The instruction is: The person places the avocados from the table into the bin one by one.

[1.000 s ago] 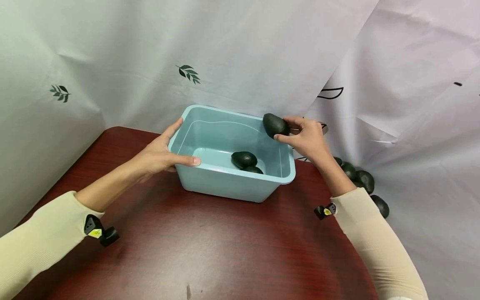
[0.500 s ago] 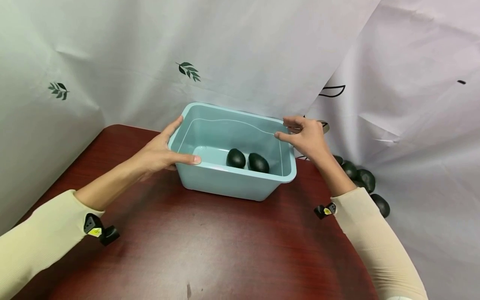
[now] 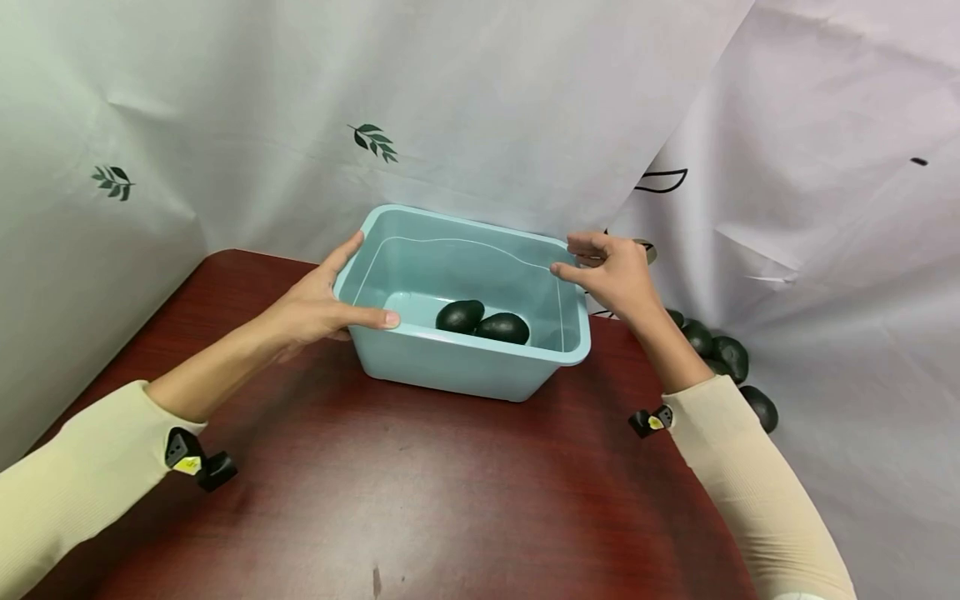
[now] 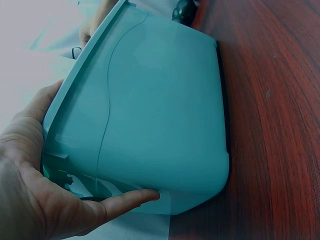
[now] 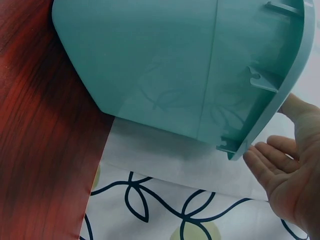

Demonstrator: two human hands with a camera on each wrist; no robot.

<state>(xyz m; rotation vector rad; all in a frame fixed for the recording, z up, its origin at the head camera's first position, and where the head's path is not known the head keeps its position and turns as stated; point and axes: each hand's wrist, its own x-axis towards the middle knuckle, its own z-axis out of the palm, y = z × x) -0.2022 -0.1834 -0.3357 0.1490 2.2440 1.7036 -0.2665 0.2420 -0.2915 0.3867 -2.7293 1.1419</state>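
Observation:
A light blue plastic tub (image 3: 442, 362) stands on the table, with two dark green avocados, one avocado (image 3: 460, 317) touching the other avocado (image 3: 503, 328) on its floor. My left hand (image 3: 315, 304) holds the tub's left end, thumb over the front rim and fingers along the left side. In the left wrist view that hand (image 4: 55, 185) spans the tub's corner. My right hand (image 3: 618, 271) hovers at the tub's back right corner, fingers apart and holding nothing. The right wrist view has the same hand (image 5: 290, 170) just beside the rim, its palm bare.
Several more avocados (image 3: 729, 358) lie in a group beyond the table's right edge, partly behind the right forearm. A white patterned cloth (image 3: 480, 108) hangs close behind the tub. The reddish-brown table (image 3: 420, 500) extends in front of it.
The right hand has let go of its avocado, which dropped into the tub. The avocados inside rolled and settled side by side. Both hands have stayed nearly in place.

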